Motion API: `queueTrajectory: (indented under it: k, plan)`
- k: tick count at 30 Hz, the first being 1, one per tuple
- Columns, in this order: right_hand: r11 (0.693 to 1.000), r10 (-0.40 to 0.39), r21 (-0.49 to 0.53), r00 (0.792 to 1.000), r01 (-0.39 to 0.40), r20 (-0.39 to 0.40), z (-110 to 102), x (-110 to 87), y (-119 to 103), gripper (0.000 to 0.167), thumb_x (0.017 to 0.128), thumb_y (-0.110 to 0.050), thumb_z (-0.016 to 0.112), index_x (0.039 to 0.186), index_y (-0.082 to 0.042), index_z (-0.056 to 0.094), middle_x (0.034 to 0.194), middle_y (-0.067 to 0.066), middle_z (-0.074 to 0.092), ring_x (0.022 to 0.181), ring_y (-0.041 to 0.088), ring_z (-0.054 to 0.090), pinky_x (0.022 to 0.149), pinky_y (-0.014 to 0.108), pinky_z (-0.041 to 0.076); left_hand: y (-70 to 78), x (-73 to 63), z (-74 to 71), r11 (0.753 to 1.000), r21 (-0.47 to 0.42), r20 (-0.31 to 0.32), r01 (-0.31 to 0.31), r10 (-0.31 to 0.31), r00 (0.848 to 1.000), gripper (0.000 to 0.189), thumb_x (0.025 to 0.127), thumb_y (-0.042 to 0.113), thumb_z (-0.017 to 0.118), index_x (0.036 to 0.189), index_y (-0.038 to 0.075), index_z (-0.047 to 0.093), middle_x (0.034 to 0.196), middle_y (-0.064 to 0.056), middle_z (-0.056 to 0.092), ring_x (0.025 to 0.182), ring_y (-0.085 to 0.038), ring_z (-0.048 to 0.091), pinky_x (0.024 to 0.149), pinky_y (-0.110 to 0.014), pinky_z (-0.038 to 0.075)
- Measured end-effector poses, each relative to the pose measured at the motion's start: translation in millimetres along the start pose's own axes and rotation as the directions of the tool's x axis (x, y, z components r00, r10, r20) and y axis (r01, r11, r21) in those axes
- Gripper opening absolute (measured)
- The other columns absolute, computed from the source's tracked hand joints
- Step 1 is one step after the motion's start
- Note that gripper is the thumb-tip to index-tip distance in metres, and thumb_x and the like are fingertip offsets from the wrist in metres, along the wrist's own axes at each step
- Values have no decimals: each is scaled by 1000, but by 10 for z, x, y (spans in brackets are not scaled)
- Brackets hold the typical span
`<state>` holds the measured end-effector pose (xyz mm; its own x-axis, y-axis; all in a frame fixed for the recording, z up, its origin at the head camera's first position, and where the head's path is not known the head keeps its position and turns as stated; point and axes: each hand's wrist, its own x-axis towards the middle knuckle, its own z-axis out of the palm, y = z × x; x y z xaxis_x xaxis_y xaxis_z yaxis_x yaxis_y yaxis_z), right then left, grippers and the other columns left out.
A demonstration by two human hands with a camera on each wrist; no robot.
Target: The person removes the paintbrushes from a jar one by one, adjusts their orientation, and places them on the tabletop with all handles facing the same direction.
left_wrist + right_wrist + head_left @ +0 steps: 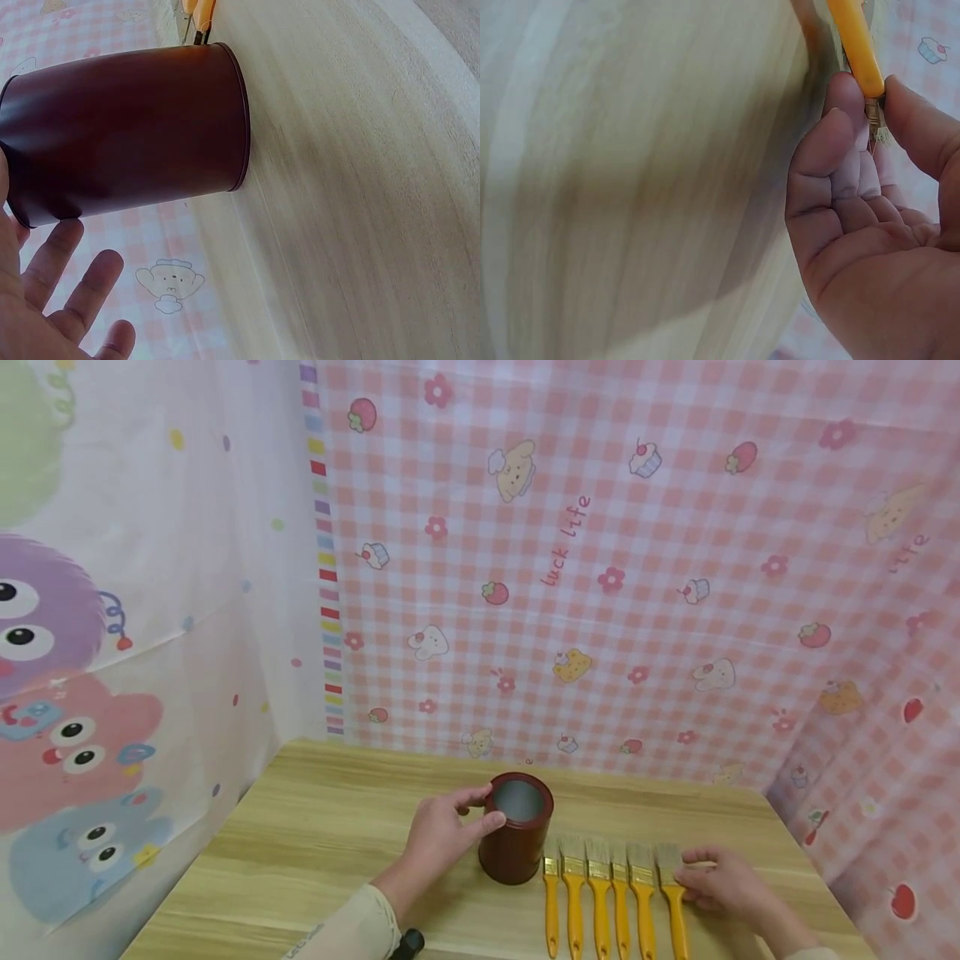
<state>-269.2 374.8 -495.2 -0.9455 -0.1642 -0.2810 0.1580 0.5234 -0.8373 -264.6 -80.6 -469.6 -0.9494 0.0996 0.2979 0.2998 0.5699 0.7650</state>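
A dark reddish-brown cylindrical cup with a grey inside stands upright on the table. My left hand holds it near the rim from the left, thumb on the near side and index finger on the far side. In the left wrist view the cup fills the upper left, with the other fingers of the left hand spread beside it. At the right end of a row, my right hand pinches a yellow-handled paintbrush near its metal band. The right wrist view shows that paintbrush between thumb and fingers.
Several more yellow-handled paintbrushes lie side by side, bristles away from me, just right of the cup. A small black object shows at the front edge by the left sleeve. Pink checked cloth hangs behind the wooden table.
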Motion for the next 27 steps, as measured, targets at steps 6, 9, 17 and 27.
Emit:
queueTrajectory:
  k: [6, 9, 17, 27]
  plan:
    - [994, 61, -83, 994, -68, -88, 96, 38, -49, 52, 102, -18, 74, 134, 17, 53, 100, 5, 80, 85, 19, 72, 75, 37, 63, 28, -3, 0, 1000, -3, 7, -2, 3, 1000, 57, 92, 58, 78, 139, 28, 73, 126, 3, 80, 112, -32, 76, 91, -45, 65]
    - [989, 88, -110, 990, -101, -113, 128, 47, -73, 51, 101, -19, 75, 132, 16, 55, 101, 8, 79, 85, 20, 72, 74, 38, 61, 43, -6, -5, 1000, -4, 12, 4, -4, 1000, 57, 91, 58, 78, 139, 28, 74, 128, 2, 79, 113, -36, 75, 90, -47, 65]
    - [984, 91, -140, 987, -109, -129, 151, 91, -60, 49, 99, -16, 77, 131, 15, 57, 102, 7, 78, 86, 19, 72, 74, 37, 61, 37, -9, -7, 1000, 3, 6, 5, -5, 1000, 57, 91, 59, 78, 139, 29, 74, 126, 2, 80, 113, -35, 75, 91, -47, 65]
    - [984, 95, -139, 987, -112, -127, 153, 121, -47, 51, 99, -18, 78, 132, 14, 57, 103, 8, 78, 86, 18, 72, 74, 37, 60, 31, -10, -14, 1000, 19, -11, -7, 7, 1000, 55, 91, 58, 78, 138, 29, 75, 122, 5, 81, 107, -26, 76, 90, -43, 64]
